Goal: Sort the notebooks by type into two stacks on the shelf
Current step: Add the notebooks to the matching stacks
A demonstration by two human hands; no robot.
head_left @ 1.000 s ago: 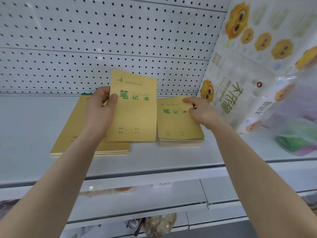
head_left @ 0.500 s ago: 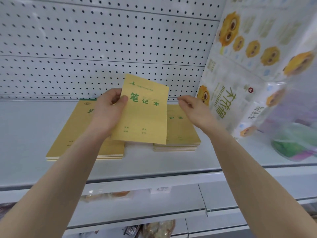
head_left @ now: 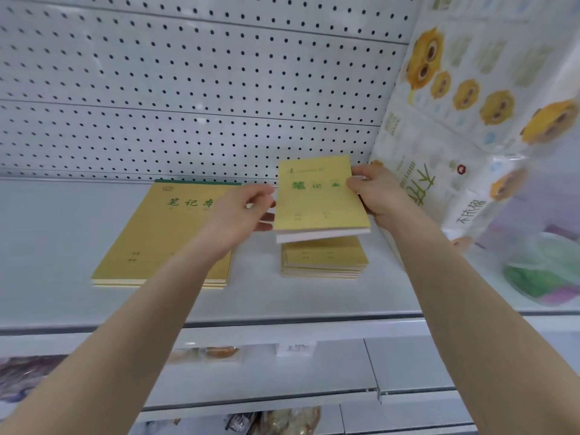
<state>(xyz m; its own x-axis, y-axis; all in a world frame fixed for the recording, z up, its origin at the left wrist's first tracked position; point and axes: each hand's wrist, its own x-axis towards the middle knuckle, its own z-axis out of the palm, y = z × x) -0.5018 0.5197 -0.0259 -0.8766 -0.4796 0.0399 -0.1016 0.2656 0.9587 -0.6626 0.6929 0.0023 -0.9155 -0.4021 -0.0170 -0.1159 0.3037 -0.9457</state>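
— The big stack [head_left: 163,237] lies left on the shelf [head_left: 62,246]. The left hand [head_left: 241,211]?

— Fingers loosely spread at the notebook [head_left: 317,199]'s edge; the right hand [head_left: 379,193] pinches its far corner above the small stack [head_left: 324,257] (light, floppy, probably best held by both edges).

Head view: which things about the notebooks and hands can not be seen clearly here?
- Small notebook in hand: green title blurred by motion.
- Small stack: top cover mostly hidden under the held notebook.
- Large stack: right part hidden by the left hand.
- Right hand: its fingers behind the notebook are hidden, so the full grip is unclear.
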